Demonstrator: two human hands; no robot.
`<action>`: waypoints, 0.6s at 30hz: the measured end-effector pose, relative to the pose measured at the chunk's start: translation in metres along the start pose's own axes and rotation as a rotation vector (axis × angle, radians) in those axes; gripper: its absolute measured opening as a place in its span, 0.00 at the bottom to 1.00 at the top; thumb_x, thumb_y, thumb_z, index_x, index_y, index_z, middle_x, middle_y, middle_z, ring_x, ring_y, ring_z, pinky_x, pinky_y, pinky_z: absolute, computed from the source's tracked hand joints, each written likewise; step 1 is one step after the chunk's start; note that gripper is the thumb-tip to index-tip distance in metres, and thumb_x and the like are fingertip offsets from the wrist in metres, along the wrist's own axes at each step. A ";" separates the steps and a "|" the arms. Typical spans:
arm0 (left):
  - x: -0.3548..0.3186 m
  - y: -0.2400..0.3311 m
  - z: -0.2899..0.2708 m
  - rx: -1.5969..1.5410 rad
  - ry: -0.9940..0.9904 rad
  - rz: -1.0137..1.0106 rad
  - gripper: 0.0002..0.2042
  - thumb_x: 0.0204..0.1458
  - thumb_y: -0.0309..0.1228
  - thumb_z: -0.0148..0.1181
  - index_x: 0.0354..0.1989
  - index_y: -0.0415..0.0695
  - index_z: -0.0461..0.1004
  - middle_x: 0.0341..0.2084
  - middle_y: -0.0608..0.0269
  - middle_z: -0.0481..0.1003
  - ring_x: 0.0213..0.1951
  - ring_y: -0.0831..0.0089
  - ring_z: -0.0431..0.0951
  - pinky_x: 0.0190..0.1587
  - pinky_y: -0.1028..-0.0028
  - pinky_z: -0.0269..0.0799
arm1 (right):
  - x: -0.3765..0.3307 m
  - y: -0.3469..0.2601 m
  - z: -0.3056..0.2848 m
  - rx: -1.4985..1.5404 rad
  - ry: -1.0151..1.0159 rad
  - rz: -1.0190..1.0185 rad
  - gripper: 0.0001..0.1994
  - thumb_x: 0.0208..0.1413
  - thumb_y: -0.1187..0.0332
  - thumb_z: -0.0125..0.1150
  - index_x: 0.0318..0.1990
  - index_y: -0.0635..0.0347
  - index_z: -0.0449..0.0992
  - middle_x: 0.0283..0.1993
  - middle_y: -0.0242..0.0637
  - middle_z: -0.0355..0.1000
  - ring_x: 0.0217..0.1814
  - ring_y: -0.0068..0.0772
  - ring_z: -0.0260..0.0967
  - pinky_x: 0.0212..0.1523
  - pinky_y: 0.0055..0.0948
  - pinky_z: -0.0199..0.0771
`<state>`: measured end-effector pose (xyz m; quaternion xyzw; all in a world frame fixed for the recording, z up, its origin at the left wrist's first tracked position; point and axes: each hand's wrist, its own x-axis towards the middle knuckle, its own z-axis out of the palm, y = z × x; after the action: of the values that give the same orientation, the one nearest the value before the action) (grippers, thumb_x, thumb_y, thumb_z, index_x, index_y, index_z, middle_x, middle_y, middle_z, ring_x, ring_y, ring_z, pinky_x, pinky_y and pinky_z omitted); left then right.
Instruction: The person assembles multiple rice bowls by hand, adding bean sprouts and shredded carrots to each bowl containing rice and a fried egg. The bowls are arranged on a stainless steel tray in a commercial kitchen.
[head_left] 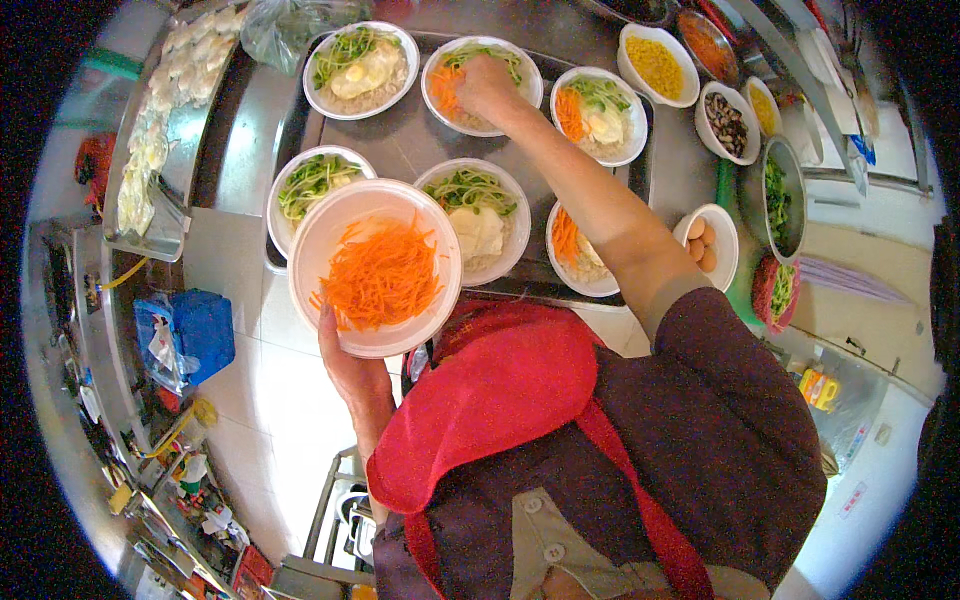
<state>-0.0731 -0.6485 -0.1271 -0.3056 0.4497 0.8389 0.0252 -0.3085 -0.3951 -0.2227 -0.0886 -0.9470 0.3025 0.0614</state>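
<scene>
My left hand grips a white bowl by its near rim; shredded carrot fills its middle. Stretched forward, my right hand reaches into the far middle bowl, its fingers bunched downward and their tips hidden. Carrot shreds lie beside them, with green sprouts behind. Around it stand several more white bowls of rice, sprouts and fried egg. The far right bowl and near right bowl also hold carrot; the far left bowl and near middle bowl show none.
A metal tray of fried eggs lies at the left, with a plastic bag beside it. To the right stand bowls of corn, mushrooms and whole eggs, plus a metal bowl of greens. A blue container sits lower left.
</scene>
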 end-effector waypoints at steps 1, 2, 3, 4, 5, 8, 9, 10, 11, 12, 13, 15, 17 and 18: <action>-0.001 0.001 0.001 0.003 0.014 -0.002 0.27 0.56 0.39 0.45 0.61 0.38 0.52 0.57 0.52 0.60 0.59 0.61 0.60 0.60 0.62 0.55 | 0.003 0.005 0.004 -0.031 0.026 -0.051 0.11 0.40 0.65 0.62 0.21 0.67 0.76 0.23 0.51 0.72 0.26 0.43 0.72 0.32 0.36 0.72; -0.002 0.002 0.001 0.006 0.028 -0.005 0.27 0.56 0.39 0.45 0.61 0.39 0.52 0.57 0.52 0.60 0.59 0.61 0.60 0.59 0.62 0.55 | 0.008 0.013 0.012 -0.062 0.052 -0.103 0.10 0.40 0.66 0.62 0.22 0.66 0.77 0.23 0.51 0.72 0.26 0.44 0.72 0.32 0.36 0.71; -0.002 0.002 0.000 0.001 0.023 -0.003 0.27 0.56 0.40 0.45 0.61 0.39 0.52 0.57 0.52 0.60 0.59 0.61 0.60 0.59 0.62 0.55 | 0.012 0.017 0.017 -0.091 0.080 -0.155 0.09 0.39 0.67 0.62 0.23 0.65 0.77 0.23 0.52 0.72 0.27 0.45 0.72 0.31 0.37 0.71; -0.001 0.003 -0.001 -0.003 0.018 -0.001 0.28 0.56 0.40 0.46 0.61 0.39 0.52 0.57 0.52 0.60 0.59 0.61 0.60 0.59 0.62 0.55 | 0.016 0.020 0.023 -0.042 0.090 -0.143 0.08 0.39 0.67 0.62 0.23 0.65 0.78 0.23 0.51 0.72 0.26 0.45 0.72 0.31 0.37 0.71; -0.001 0.003 -0.001 -0.007 0.012 0.000 0.28 0.56 0.40 0.46 0.61 0.39 0.51 0.57 0.52 0.60 0.59 0.61 0.60 0.59 0.62 0.55 | 0.020 0.022 0.030 0.006 0.102 -0.131 0.08 0.39 0.67 0.62 0.24 0.64 0.78 0.23 0.50 0.72 0.26 0.45 0.72 0.31 0.38 0.71; 0.000 0.002 -0.001 0.036 0.015 0.021 0.29 0.56 0.41 0.46 0.62 0.39 0.51 0.57 0.52 0.60 0.58 0.61 0.60 0.59 0.62 0.56 | 0.028 0.022 0.041 0.065 0.140 -0.099 0.08 0.40 0.67 0.63 0.24 0.63 0.78 0.22 0.49 0.72 0.25 0.46 0.71 0.31 0.38 0.71; -0.001 0.002 0.001 0.047 0.043 0.019 0.28 0.56 0.42 0.45 0.62 0.39 0.51 0.57 0.52 0.60 0.59 0.61 0.60 0.59 0.61 0.56 | 0.026 0.017 0.040 0.069 0.151 -0.095 0.08 0.40 0.66 0.63 0.24 0.62 0.79 0.22 0.49 0.72 0.25 0.46 0.71 0.31 0.38 0.71; -0.002 0.001 0.004 0.057 0.070 0.017 0.28 0.56 0.42 0.43 0.62 0.40 0.51 0.57 0.52 0.60 0.59 0.60 0.60 0.59 0.60 0.55 | 0.022 0.014 0.036 0.047 0.138 -0.091 0.08 0.40 0.66 0.63 0.24 0.62 0.79 0.21 0.49 0.71 0.25 0.46 0.71 0.31 0.38 0.71; -0.003 0.001 0.005 0.067 0.097 0.014 0.28 0.56 0.42 0.42 0.61 0.40 0.51 0.57 0.51 0.60 0.59 0.60 0.60 0.60 0.59 0.55 | 0.019 0.012 0.033 0.024 0.124 -0.088 0.08 0.40 0.66 0.63 0.24 0.62 0.79 0.21 0.49 0.71 0.24 0.47 0.71 0.31 0.38 0.71; -0.002 0.000 0.003 0.054 0.076 0.016 0.28 0.56 0.42 0.43 0.62 0.40 0.51 0.57 0.52 0.60 0.59 0.60 0.60 0.59 0.60 0.55 | 0.014 0.007 0.024 0.000 0.113 -0.085 0.08 0.40 0.66 0.63 0.24 0.62 0.79 0.21 0.48 0.71 0.24 0.47 0.71 0.31 0.38 0.71; -0.001 -0.001 -0.002 0.041 0.055 0.018 0.28 0.55 0.42 0.45 0.62 0.40 0.51 0.57 0.52 0.60 0.59 0.61 0.60 0.59 0.60 0.56 | 0.010 0.007 0.021 0.009 0.097 -0.104 0.07 0.40 0.67 0.62 0.24 0.62 0.79 0.21 0.48 0.71 0.24 0.47 0.70 0.31 0.38 0.71; 0.000 -0.002 -0.004 0.030 0.042 0.022 0.29 0.55 0.42 0.46 0.62 0.39 0.51 0.57 0.52 0.60 0.58 0.61 0.60 0.59 0.61 0.56 | 0.005 0.009 0.015 0.025 0.069 -0.140 0.07 0.41 0.68 0.61 0.25 0.62 0.79 0.22 0.48 0.72 0.24 0.48 0.70 0.30 0.38 0.72; 0.000 -0.004 -0.002 0.035 0.059 0.026 0.29 0.55 0.42 0.46 0.62 0.39 0.51 0.57 0.52 0.60 0.58 0.61 0.60 0.59 0.61 0.56 | -0.007 0.009 0.016 -0.005 0.029 -0.184 0.06 0.40 0.70 0.60 0.25 0.61 0.79 0.22 0.48 0.72 0.24 0.49 0.70 0.30 0.40 0.71; -0.001 -0.003 -0.001 0.033 0.063 0.021 0.29 0.55 0.42 0.46 0.62 0.39 0.52 0.57 0.52 0.60 0.58 0.61 0.60 0.59 0.61 0.56 | -0.013 0.009 0.017 -0.016 0.009 -0.207 0.05 0.40 0.71 0.59 0.25 0.61 0.79 0.21 0.48 0.72 0.23 0.49 0.70 0.30 0.41 0.71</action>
<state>-0.0710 -0.6472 -0.1294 -0.3267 0.4672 0.8216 0.0074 -0.2976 -0.4003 -0.2420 0.0079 -0.9532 0.2865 0.0960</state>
